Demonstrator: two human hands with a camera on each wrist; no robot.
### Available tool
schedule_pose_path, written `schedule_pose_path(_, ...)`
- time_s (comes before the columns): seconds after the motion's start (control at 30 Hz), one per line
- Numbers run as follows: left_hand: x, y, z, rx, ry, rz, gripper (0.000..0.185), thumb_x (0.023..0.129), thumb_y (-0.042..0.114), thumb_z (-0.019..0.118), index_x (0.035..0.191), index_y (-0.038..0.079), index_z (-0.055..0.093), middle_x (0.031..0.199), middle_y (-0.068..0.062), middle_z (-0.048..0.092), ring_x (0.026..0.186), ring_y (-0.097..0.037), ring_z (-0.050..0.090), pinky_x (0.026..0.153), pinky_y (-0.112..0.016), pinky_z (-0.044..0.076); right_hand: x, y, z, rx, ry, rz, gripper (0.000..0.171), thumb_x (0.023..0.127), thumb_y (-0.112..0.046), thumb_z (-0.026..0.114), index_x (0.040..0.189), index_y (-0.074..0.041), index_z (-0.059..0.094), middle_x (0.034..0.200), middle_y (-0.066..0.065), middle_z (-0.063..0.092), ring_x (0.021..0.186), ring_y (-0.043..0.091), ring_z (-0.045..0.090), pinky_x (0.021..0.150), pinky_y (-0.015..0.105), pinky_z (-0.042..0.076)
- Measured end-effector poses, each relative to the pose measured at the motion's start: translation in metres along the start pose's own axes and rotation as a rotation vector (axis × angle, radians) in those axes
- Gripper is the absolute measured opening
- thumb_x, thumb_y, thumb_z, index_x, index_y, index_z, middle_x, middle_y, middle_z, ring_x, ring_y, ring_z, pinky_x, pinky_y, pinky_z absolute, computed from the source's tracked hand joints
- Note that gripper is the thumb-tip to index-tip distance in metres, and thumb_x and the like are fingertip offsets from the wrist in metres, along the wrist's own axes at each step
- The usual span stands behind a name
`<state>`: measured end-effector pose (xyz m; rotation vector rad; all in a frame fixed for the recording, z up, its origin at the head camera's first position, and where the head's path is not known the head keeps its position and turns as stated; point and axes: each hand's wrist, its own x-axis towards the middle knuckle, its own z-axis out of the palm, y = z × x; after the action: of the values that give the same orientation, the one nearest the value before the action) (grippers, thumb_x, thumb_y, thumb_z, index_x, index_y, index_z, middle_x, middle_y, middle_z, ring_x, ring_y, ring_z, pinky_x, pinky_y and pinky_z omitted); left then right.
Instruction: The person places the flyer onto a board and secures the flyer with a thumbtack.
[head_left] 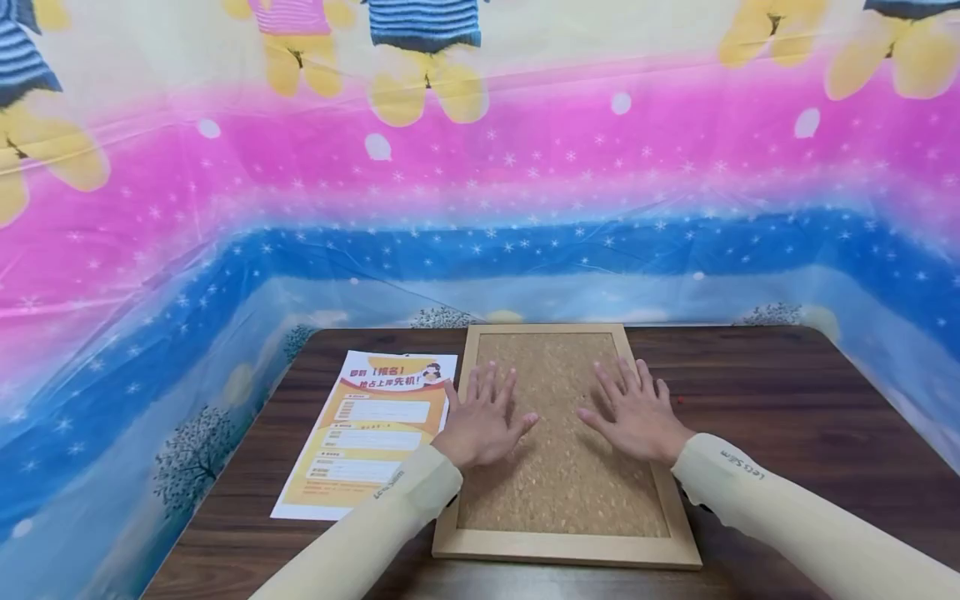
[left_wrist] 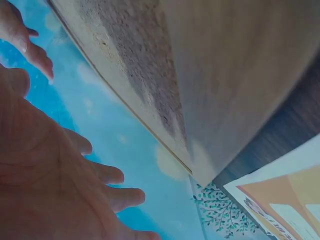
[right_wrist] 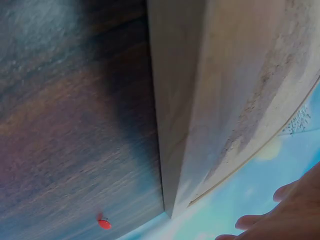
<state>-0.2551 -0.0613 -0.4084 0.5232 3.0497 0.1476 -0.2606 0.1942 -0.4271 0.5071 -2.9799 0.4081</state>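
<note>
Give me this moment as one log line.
left hand: spread above framed corkboard; right hand: spread above framed corkboard; printed flyer: left of framed corkboard; red tack: right of framed corkboard

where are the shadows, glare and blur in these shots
Head view, soft shadows by the left hand and right hand on the corkboard; left wrist view, the near wooden frame looks blurred; right wrist view, pale glare on the table at upper left.

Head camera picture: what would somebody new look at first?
Probably the bright pink-and-blue snowflake-patterned cloth backdrop first, hanging behind the dark brown wooden table. Next might come the rectangular cork board with a pale wooden frame, lying on the table, and the orange-and-white printed paper sheet left of it. A tiny, round red thing stands out to the board's right.
</note>
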Motion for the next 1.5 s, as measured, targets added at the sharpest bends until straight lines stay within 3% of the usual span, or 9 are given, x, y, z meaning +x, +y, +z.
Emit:
schedule_pose_path(0.3, -0.005, -0.012, -0.004, -0.07, 0.011, -0.01, 0.074, 0.095, 0.062, 0.027, 0.153, 0.02, 0.008, 0.156, -0.014, -0.001, 0.14, -0.038, -0.002, 0.101, -0.064, -0.007, -0.001, 0.01, -0.002, 0.026, -0.022, 0.007, 0.083, 0.092, -0.065, 0.036, 0.152, -0.014, 0.015, 0.154, 0.024, 0.003, 0.137, 0.048, -0.003, 0.098, 0.07, 0.004)
schedule_pose_path(0.63, -0.013, -0.029, 0.0, -0.06, 0.03, -0.023, 0.076, 0.094, 0.064, 0.027, 0.153, 0.02, 0.01, 0.156, -0.016, 0.003, 0.14, -0.039, -0.001, 0.1, -0.066, -0.005, -0.004, 0.021, 0.003, 0.093, -0.047, 0.017, 0.083, 0.092, -0.064, 0.038, 0.152, -0.013, 0.014, 0.154, 0.024, 0.004, 0.136, 0.05, -0.003, 0.096, 0.071, 0.002)
schedule_pose_path(1.0, -0.018, -0.043, 0.004, -0.081, 0.045, -0.054, 0.075, 0.095, 0.061, 0.033, 0.153, 0.017, 0.016, 0.156, -0.017, 0.004, 0.139, -0.042, 0.0, 0.101, -0.065, -0.005, -0.018, 0.038, 0.0, 0.07, -0.031, 0.046, 0.082, 0.093, -0.061, 0.039, 0.151, -0.006, 0.019, 0.151, 0.03, 0.008, 0.134, 0.053, 0.002, 0.095, 0.072, 0.005)
schedule_pose_path(1.23, -0.02, -0.05, 0.006, -0.069, 0.037, -0.073, 0.076, 0.094, 0.063, 0.029, 0.152, 0.017, 0.016, 0.156, -0.016, 0.002, 0.14, -0.04, -0.001, 0.101, -0.065, -0.004, -0.022, 0.047, -0.001, 0.06, -0.027, 0.056, 0.081, 0.094, -0.06, 0.038, 0.15, -0.005, 0.019, 0.15, 0.031, 0.009, 0.133, 0.055, 0.002, 0.093, 0.072, 0.006)
schedule_pose_path(1.5, -0.028, -0.067, 0.001, -0.09, 0.062, -0.091, 0.074, 0.095, 0.059, 0.034, 0.152, 0.016, 0.015, 0.155, -0.018, 0.005, 0.139, -0.043, 0.001, 0.1, -0.066, -0.006, -0.026, 0.059, -0.005, 0.049, -0.028, 0.072, 0.081, 0.095, -0.059, 0.038, 0.15, -0.003, 0.017, 0.15, 0.033, 0.008, 0.133, 0.055, 0.003, 0.091, 0.073, 0.007)
